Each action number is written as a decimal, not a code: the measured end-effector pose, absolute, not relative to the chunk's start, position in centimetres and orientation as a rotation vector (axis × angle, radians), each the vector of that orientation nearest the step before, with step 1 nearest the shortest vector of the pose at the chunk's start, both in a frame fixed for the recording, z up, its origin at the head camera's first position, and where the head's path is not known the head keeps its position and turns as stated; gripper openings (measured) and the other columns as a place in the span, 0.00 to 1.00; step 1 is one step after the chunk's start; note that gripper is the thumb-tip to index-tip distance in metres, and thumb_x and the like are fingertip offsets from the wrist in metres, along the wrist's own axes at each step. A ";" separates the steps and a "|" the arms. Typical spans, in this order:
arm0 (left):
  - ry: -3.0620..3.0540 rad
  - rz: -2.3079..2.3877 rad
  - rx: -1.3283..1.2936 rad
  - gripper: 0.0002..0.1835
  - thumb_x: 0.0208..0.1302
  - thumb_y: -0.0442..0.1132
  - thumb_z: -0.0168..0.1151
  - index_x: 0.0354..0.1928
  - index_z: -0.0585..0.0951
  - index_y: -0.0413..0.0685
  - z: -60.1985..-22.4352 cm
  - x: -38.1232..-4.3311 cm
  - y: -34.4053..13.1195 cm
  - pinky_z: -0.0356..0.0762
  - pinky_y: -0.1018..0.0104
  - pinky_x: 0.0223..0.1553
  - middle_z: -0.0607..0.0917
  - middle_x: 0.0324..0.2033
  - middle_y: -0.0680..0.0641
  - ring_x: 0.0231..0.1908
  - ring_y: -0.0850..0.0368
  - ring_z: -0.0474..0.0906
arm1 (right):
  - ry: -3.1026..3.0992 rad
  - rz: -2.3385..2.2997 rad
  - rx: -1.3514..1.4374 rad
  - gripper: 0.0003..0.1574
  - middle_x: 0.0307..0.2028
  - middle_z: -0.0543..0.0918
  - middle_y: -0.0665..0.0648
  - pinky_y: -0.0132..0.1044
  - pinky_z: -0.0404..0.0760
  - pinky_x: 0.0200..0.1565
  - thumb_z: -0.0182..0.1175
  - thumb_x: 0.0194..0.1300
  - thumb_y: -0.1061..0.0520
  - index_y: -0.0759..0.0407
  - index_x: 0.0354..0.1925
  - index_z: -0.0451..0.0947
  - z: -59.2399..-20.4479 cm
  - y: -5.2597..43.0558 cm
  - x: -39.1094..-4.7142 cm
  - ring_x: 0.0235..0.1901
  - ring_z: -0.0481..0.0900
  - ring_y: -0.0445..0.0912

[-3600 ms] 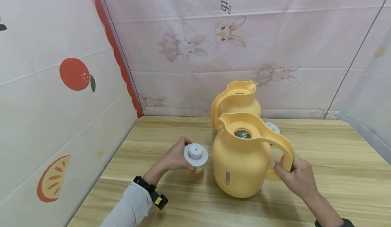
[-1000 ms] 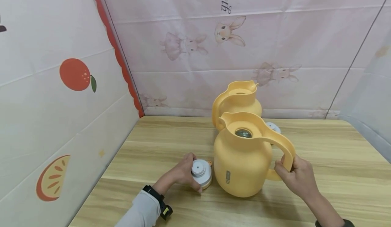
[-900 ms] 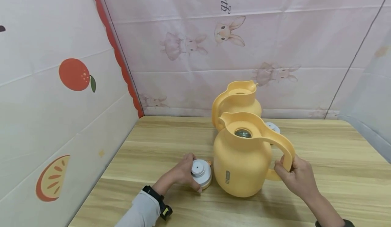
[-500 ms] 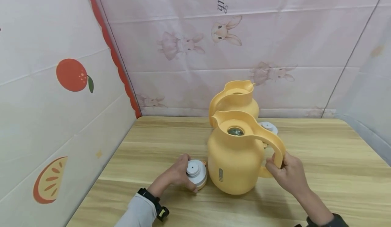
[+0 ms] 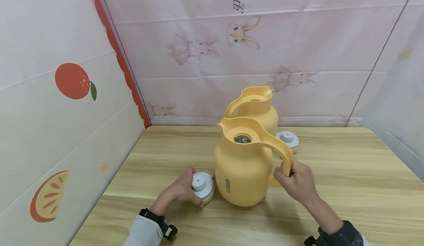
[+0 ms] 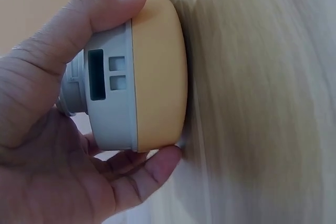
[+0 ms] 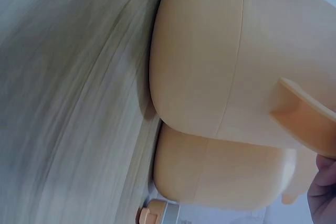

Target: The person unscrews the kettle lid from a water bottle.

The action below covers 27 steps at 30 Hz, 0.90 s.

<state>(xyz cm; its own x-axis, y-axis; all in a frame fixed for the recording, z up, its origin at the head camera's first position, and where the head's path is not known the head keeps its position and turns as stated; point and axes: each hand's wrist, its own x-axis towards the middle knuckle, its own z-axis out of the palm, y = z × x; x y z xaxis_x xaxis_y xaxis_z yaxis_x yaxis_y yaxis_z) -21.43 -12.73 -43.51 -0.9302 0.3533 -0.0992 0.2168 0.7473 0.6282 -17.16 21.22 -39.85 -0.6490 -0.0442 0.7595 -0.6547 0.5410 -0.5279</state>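
Observation:
My left hand (image 5: 182,189) grips a vacuum jug lid (image 5: 203,188), thumb on one side and fingers on the other. The lid is upside down, its white-grey stopper facing up and its yellow cap (image 6: 160,74) down at the tabletop in the left wrist view. Just right of it stands a yellow vacuum jug (image 5: 243,172), upright, with its mouth uncovered and its spout pointing left. My right hand (image 5: 298,183) holds the jug's handle (image 5: 281,152), fingers curled round its lower part. In the right wrist view only part of that hand shows, at the edge.
A second yellow jug (image 5: 265,115) stands behind the first, partly hidden, its mouth uncovered too. Another upturned lid (image 5: 287,140) lies to its right. The wooden table (image 5: 347,187) meets printed sheets (image 5: 198,54) at the back and left.
My left hand has lowered the lid to the tabletop beside the jug. In the last half second the front jug and lid have shifted left with both hands, uncovering more of the rear lid.

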 end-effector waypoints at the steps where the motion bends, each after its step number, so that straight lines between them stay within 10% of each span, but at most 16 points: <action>1: 2.740 0.946 0.430 0.50 0.19 0.46 0.80 0.49 0.61 0.37 -43.5 -21.4 -13.0 0.72 0.53 0.46 0.68 0.41 0.43 0.42 0.51 0.68 | -2.068 1.108 0.557 0.15 0.11 0.68 0.42 0.26 0.60 0.08 0.59 0.41 0.71 0.53 0.18 0.68 -39.8 21.0 -17.2 0.09 0.61 0.33; 27: 2.907 1.023 0.033 0.49 0.18 0.46 0.80 0.46 0.63 0.33 -43.6 -21.9 -15.9 0.72 0.49 0.46 0.69 0.41 0.38 0.41 0.47 0.69 | -2.025 1.083 0.560 0.12 0.07 0.65 0.44 0.27 0.58 0.07 0.59 0.38 0.66 0.52 0.12 0.67 -39.6 16.6 -19.2 0.08 0.59 0.32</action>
